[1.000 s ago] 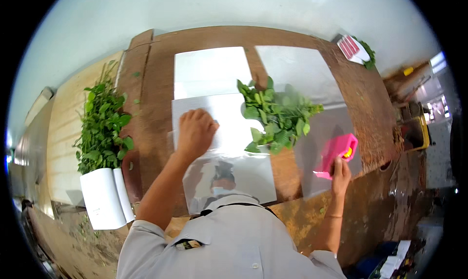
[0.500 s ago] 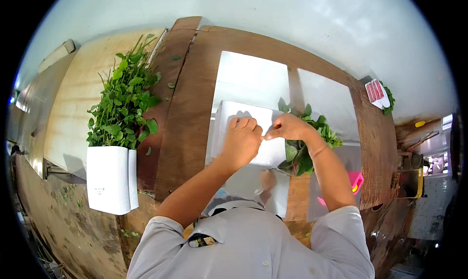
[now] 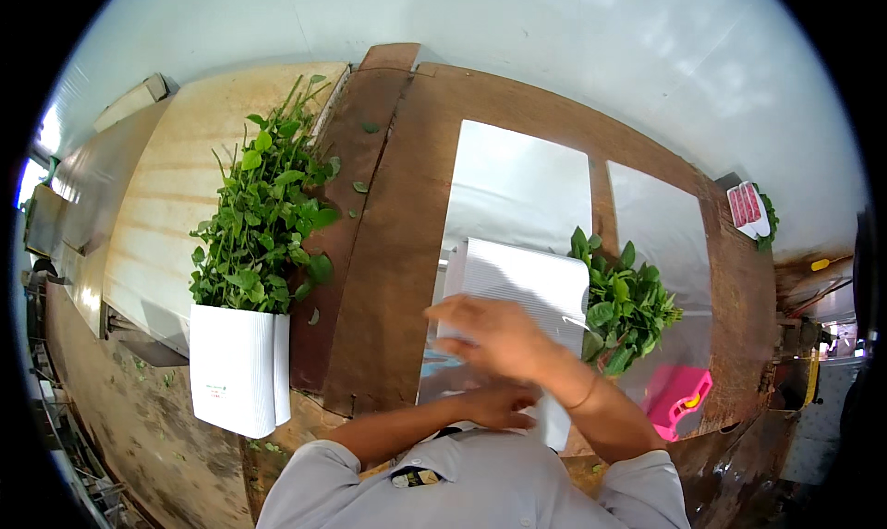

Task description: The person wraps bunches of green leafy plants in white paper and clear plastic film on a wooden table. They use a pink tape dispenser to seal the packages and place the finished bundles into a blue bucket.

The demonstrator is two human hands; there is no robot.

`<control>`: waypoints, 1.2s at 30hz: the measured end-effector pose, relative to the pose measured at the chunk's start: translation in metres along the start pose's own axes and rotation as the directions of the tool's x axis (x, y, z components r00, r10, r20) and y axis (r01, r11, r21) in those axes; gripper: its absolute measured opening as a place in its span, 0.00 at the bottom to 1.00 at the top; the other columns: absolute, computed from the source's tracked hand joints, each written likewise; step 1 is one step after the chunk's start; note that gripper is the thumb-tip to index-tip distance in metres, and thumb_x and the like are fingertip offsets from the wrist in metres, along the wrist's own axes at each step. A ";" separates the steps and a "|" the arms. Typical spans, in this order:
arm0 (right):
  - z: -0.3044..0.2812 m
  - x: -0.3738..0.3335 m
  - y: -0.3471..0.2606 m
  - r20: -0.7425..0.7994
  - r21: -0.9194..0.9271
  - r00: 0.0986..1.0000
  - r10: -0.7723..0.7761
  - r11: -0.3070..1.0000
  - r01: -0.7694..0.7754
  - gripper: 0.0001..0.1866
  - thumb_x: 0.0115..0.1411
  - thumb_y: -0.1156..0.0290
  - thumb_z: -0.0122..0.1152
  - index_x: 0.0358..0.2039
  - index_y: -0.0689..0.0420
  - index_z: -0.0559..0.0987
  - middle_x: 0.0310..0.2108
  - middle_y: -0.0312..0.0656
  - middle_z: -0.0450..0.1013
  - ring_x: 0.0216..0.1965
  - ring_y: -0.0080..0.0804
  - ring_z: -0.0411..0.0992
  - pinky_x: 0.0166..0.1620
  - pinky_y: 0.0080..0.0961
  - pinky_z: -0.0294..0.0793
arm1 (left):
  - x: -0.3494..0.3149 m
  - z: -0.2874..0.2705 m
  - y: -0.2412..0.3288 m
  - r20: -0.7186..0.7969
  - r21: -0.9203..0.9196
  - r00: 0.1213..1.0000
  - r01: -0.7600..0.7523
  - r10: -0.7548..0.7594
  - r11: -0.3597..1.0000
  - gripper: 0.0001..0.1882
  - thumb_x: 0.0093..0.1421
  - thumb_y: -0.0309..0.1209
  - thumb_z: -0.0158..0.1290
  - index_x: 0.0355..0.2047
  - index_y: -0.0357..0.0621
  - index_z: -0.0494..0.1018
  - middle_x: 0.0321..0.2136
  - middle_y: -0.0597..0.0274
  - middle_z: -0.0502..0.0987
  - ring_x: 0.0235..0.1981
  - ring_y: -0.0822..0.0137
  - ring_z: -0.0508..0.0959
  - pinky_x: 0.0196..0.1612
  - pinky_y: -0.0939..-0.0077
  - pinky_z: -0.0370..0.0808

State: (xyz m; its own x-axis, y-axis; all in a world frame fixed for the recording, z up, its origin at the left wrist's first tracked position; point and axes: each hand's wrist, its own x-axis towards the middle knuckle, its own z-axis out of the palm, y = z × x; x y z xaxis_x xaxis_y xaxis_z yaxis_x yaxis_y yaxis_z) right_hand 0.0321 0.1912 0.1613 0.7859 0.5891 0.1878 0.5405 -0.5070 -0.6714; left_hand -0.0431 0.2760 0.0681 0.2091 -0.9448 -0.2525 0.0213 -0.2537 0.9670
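A white corrugated wrap (image 3: 527, 279) is folded round a bunch of leafy green stems (image 3: 628, 307), which lies on its side with leaves sticking out at the right. My right hand (image 3: 494, 335) is over the wrap's near left corner, blurred, with fingers stretched left and apart and nothing visible in them. Close to my body, below the wrap, my left hand (image 3: 499, 406) has partly bent fingers; whether it holds anything is not clear. Under the bundle lies a shiny pale sheet (image 3: 522, 169).
To the left, another white wrap (image 3: 236, 367) holds upright greens (image 3: 263, 224). A second pale sheet (image 3: 656, 224) lies on the brown table (image 3: 388, 252). A pink tape dispenser (image 3: 679, 400) sits near the right edge. A small wrapped bundle (image 3: 748, 210) rests by the wall.
Both hands have come off the wrap's top and moved toward my body, the left one lower. The whole view has shifted, with table things appearing lower and further right.
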 end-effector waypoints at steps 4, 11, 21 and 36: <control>0.017 0.019 0.011 0.255 -0.232 0.962 0.096 0.972 -0.035 0.16 0.59 0.55 0.58 0.29 0.55 0.73 0.18 0.44 0.72 0.22 0.45 0.73 0.25 0.38 0.71 | -0.031 0.005 -0.082 -0.081 -0.655 0.991 0.029 -0.109 0.755 0.34 0.57 0.47 0.58 0.57 0.41 0.63 0.53 0.54 0.70 0.54 0.59 0.70 0.58 0.64 0.65; -0.010 0.032 0.010 0.066 -0.102 0.994 0.090 0.991 -0.083 0.18 0.60 0.55 0.57 0.22 0.54 0.69 0.09 0.45 0.64 0.14 0.49 0.68 0.19 0.42 0.65 | -0.044 -0.128 -0.069 -0.358 -0.916 0.931 -0.334 -0.077 0.220 0.33 0.60 0.57 0.49 0.53 0.41 0.68 0.49 0.57 0.73 0.52 0.60 0.72 0.53 0.61 0.70; 0.008 0.014 0.005 0.099 0.129 0.980 0.170 0.975 -0.182 0.11 0.60 0.68 0.56 0.40 0.59 0.72 0.32 0.46 0.74 0.31 0.46 0.75 0.30 0.37 0.73 | 0.149 -0.379 -0.058 -0.913 -0.180 0.340 0.160 -0.225 0.971 0.15 0.55 0.39 0.58 0.28 0.36 0.76 0.22 0.54 0.78 0.23 0.63 0.79 0.27 0.67 0.75; -0.137 0.002 -0.016 -0.331 -0.462 0.938 -0.102 0.884 -0.067 0.36 0.49 0.61 0.69 0.59 0.51 0.67 0.60 0.48 0.61 0.60 0.47 0.61 0.61 0.51 0.57 | -0.031 -0.165 0.119 -0.613 0.604 0.459 -0.251 0.642 0.756 0.06 0.54 0.23 0.59 0.33 0.41 0.77 0.33 0.56 0.80 0.33 0.58 0.80 0.35 0.71 0.76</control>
State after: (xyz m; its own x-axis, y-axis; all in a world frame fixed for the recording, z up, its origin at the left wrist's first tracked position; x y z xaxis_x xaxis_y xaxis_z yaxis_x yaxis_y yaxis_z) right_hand 0.0660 0.1143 0.2704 0.7817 0.3963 0.4816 0.5640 -0.7787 -0.2747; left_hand 0.1143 0.3094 0.1968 0.7095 -0.4695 0.5255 -0.6272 -0.0806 0.7747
